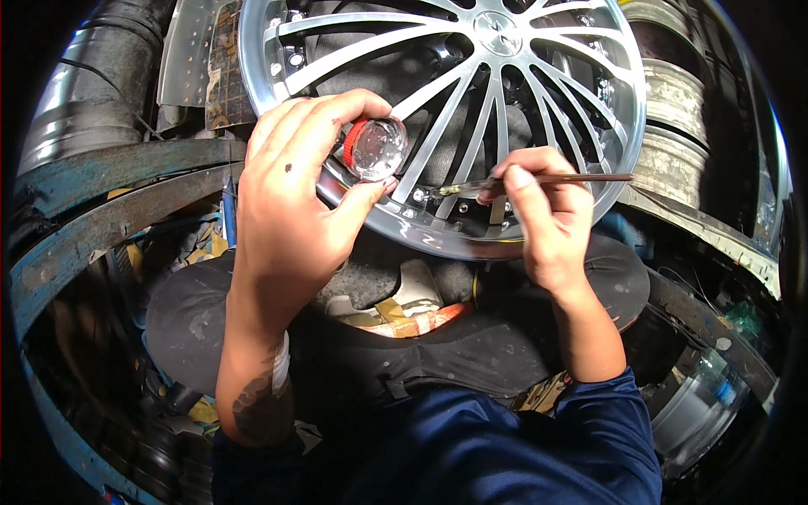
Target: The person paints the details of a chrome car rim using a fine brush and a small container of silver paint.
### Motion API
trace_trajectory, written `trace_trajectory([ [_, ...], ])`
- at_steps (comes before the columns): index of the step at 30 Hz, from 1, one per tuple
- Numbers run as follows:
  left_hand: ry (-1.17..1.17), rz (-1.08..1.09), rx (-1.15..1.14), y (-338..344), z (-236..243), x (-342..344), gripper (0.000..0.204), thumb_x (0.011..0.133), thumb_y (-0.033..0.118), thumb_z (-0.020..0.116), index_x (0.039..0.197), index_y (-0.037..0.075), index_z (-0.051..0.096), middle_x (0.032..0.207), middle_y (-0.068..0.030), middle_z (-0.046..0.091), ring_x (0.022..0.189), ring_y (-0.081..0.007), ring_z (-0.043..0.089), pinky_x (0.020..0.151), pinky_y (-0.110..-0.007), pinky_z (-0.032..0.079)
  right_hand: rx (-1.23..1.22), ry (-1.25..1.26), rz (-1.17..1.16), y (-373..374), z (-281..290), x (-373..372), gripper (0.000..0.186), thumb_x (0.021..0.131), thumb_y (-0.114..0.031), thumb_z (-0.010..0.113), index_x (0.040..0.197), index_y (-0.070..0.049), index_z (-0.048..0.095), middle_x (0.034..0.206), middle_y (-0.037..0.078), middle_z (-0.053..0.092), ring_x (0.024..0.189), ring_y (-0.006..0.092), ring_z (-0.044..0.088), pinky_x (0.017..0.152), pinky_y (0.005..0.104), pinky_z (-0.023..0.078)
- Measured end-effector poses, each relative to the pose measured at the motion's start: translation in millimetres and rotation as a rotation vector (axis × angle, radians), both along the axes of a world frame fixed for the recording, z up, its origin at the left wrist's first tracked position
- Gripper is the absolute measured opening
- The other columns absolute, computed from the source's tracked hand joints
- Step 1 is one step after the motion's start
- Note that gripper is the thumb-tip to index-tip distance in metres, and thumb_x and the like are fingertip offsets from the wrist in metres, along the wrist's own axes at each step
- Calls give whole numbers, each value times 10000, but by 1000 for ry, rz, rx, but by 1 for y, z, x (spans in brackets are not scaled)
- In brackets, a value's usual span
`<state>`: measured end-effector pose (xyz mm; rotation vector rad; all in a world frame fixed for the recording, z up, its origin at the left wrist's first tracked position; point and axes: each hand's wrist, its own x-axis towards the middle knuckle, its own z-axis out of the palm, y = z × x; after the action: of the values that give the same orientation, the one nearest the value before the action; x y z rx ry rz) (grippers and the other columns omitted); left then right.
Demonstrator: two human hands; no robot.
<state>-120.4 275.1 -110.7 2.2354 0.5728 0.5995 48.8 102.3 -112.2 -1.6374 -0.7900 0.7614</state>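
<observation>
My left hand (295,194) grips a small round jar (380,150) with a clear face and a red rim, tilted above the left part of a wheel rim. Between the thumb and fingers of my right hand (547,202) is a thin paintbrush (589,178), its dark handle pointing right. The pale brush tip points left, just over the near edge of the rim, close to a bolt; whether it touches cannot be made out. The alloy wheel rim (442,229) has many polished silver spokes with dark gaps, and a round centre cap (498,34).
Stacked metal wheels (669,109) stand at the right, and a silver cylindrical part (93,93) lies at the far left. Worn blue metal beams (126,172) run along the left side. A clear plastic bottle (703,400) is at the lower right. My dark-clad legs are below the rim.
</observation>
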Motion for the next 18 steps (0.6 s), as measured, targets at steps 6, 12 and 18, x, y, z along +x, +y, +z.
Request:
trace_trajectory([
  [6, 18, 7, -36, 0, 3, -1, 476, 657, -18, 767, 1114, 41, 647, 1089, -84, 657, 1018, -222, 595, 780, -298, 472, -151, -293, 120, 5, -9, -5, 108, 937, -102, 608, 920, 1, 636, 664, 51, 629, 602, 103, 609, 573, 261, 477],
  [12, 6, 3, -26, 1, 2, -1, 480, 655, -27, 768, 1114, 38, 645, 1094, -87, 653, 1028, -225, 594, 800, -303, 482, -198, -399, 160, 9, -7, -10, 82, 922, -96, 612, 901, -20, 633, 643, 78, 642, 577, 154, 653, 554, 289, 494],
  [18, -2, -7, -15, 1, 2, -2, 483, 653, -26, 772, 1113, 37, 642, 1094, -90, 652, 1042, -237, 595, 828, -312, 485, -221, -438, 168, 9, -7, -12, 92, 924, -117, 612, 902, -31, 638, 634, 73, 648, 575, 164, 662, 555, 296, 500],
])
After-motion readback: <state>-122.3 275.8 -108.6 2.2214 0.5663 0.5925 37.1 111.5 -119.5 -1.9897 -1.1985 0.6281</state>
